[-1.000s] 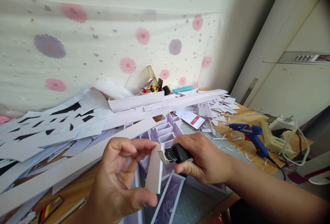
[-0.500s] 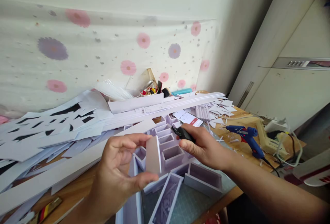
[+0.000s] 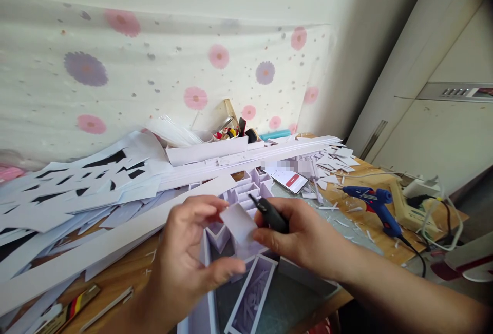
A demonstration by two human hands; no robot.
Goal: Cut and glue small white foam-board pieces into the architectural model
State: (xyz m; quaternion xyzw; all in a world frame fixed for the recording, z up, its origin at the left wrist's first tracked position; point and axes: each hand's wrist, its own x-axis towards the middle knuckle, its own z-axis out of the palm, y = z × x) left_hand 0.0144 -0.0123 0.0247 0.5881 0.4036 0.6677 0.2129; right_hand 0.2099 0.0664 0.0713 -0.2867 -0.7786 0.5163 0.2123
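My left hand [image 3: 196,252] has its fingertips at the left edge of a small white board piece [image 3: 239,225], its thumb just below. My right hand [image 3: 296,226] grips a black cutting knife [image 3: 272,216], blade end towards the upper left, and its thumb touches the right side of that piece. Beneath both hands stand several open white board boxes on a dark cutting mat [image 3: 288,293]. One narrow box [image 3: 265,285] holds thin white offcuts. The hands and the piece hide part of the other boxes.
A blue glue gun [image 3: 372,198] lies at the right beside a power strip [image 3: 410,211]. A phone [image 3: 288,177] rests behind the hands, with white scraps [image 3: 339,159] past it. Cut white sheets [image 3: 84,180] and long strips [image 3: 115,239] cover the left. A tool holder [image 3: 229,136] stands against the wall.
The white piece has turned from nearly upright to slanted and tilted. My right hand has come down and left, its thumb now on the piece; my left thumb has moved off its lower edge.
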